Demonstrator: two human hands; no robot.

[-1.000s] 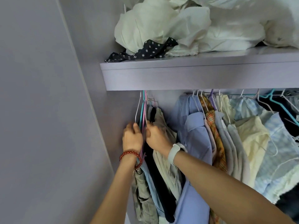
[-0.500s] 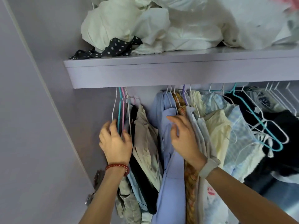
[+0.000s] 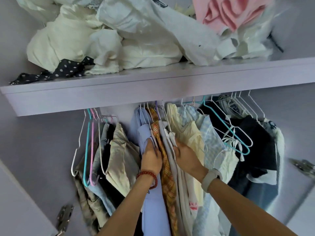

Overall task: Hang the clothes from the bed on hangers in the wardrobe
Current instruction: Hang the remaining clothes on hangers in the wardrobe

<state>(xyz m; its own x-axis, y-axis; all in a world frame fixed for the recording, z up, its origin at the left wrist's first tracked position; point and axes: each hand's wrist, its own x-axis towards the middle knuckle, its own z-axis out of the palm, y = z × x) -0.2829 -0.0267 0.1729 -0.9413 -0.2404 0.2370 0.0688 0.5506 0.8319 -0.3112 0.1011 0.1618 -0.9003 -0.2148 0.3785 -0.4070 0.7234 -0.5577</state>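
Note:
Clothes hang close together on the wardrobe rail. My left hand (image 3: 150, 156), with a red bead bracelet, lies flat on a light blue shirt (image 3: 153, 201), its fingertips tucked into the fabric. My right hand (image 3: 186, 156), with a pale watch, slides straight fingers under the edge of a grey-white garment (image 3: 172, 160), beside a cream shirt (image 3: 194, 140). A plaid garment (image 3: 166, 178) hangs between the two hands. Empty white, teal and pink hangers (image 3: 87, 145) hang at the rail's left end. More empty teal and white hangers (image 3: 236, 138) hang to the right.
The lilac shelf (image 3: 153, 89) above the rail carries a heap of white cloth (image 3: 105, 40), a pink cloth (image 3: 228, 12) and a black polka-dot piece (image 3: 68, 68). Dark clothes (image 3: 255, 143) fill the right end. Door hinges (image 3: 64, 217) show at both lower sides.
My left hand has left the hangers at the rail's left end and moved right onto the blue shirt. My right hand has shifted a little further right. The view has swung right.

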